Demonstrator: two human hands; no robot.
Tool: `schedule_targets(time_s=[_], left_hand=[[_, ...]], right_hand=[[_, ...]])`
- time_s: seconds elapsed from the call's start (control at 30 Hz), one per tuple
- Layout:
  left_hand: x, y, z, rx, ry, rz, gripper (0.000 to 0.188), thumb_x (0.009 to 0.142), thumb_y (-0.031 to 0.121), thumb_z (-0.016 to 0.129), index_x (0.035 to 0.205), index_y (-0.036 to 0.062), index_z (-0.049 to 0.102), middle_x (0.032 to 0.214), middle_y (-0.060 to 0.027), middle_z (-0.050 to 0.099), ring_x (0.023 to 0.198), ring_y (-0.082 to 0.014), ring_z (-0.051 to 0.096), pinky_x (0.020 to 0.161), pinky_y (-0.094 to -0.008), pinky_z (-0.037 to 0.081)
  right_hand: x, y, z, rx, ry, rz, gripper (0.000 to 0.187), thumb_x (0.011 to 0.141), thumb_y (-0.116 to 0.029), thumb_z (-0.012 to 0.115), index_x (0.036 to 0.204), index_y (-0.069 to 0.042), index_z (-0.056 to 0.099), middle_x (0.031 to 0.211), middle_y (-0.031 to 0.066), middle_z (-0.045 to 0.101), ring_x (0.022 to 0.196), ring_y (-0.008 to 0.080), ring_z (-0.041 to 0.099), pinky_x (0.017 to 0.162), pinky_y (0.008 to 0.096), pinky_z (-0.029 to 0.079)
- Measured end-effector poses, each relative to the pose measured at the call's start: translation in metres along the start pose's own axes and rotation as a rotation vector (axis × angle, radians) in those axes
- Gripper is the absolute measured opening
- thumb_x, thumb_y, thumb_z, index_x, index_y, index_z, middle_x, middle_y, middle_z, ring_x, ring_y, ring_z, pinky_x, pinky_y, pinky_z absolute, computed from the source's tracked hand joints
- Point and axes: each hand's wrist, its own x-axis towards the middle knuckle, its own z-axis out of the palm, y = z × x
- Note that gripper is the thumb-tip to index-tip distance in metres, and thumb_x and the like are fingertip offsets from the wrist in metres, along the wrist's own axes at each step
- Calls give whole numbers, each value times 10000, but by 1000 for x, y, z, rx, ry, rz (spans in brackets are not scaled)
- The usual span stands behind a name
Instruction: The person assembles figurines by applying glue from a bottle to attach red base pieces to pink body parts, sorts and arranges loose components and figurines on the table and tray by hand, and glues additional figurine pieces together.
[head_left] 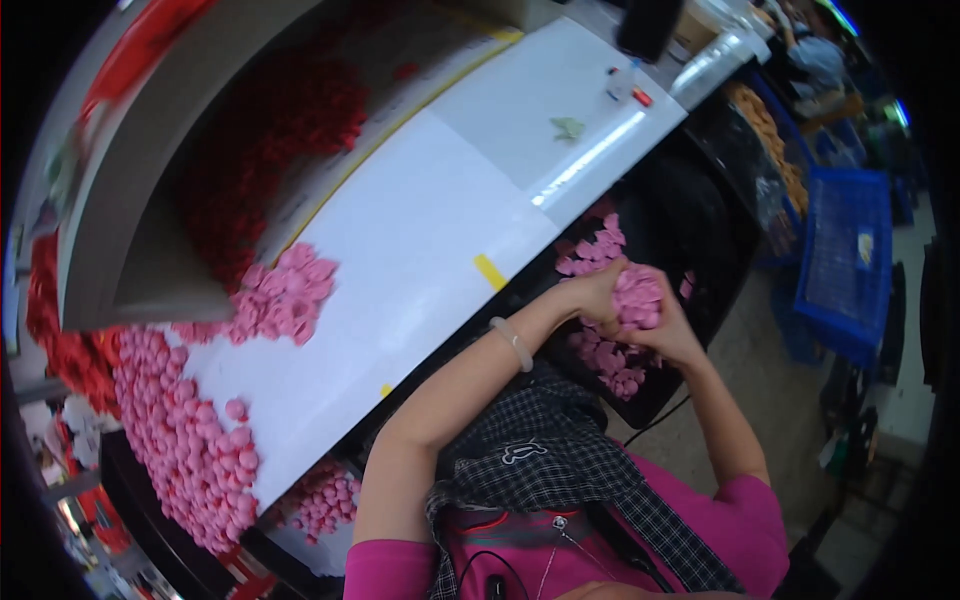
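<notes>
**Both hands cupped around pink pieces**

Our left hand (598, 290) and right hand (672, 335) press together around a clump of pink pieces (638, 297), above what looks like a dark bin (700, 230) beside the white table (420, 250).

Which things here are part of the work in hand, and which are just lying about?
In hand:
left hand and right hand, together cupping a clump of pink pieces
black bin under them, holding more pink pieces
pink pile on the white table

Lying about:
red pieces
blue crate
small bottle
</notes>
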Motion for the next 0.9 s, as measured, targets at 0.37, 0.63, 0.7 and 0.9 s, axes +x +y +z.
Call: schedule_targets(time_s=[0.37, 0.63, 0.7, 0.9], left_hand=[[-116, 84, -151, 33, 479, 94, 1021, 502, 155, 883, 1364, -21, 366, 1094, -279, 634, 1013, -414, 648, 844, -395, 552], [-145, 45, -164, 485, 847, 89, 1018, 590, 88, 780, 1499, 54, 325, 1447, -314, 380, 1308, -473, 436, 1110, -493, 369], [-158, 62, -140, 622, 994, 53, 879, 648, 26, 706, 1464, 47, 378, 1470, -294, 359, 1381, -465, 347, 1138, -576, 283], [-140, 68, -69, 527, 973, 437, 541, 768, -19, 662, 1290, 63, 545, 1285, -169, 542, 1197, -360, 514, 1027, -507, 392]], right_hand=[[136, -165, 48, -18, -314, -218, 922, 615, -35, 821, 1432, -50, 395, 1316, 77, 526, 1219, 184, 515, 1065, 304, 400], [164, -154, 80, -230, -174, -431, 790, 715, -102, 760, 1434, -58, 437, 1451, 111, 468, 1389, 313, 394, 1176, 431, 288], [155, -143, 51, -226, -114, -490, 656, 788, -85, 723, 1394, -51, 475, 1450, 97, 475, 1358, 280, 432, 1124, 420, 365], [118, -61, -33, -18, 28, 72, 276, 931, -186, 683, 1173, -63, 631, 1066, 56, 696, 1000, 139, 661, 760, 270, 559]])
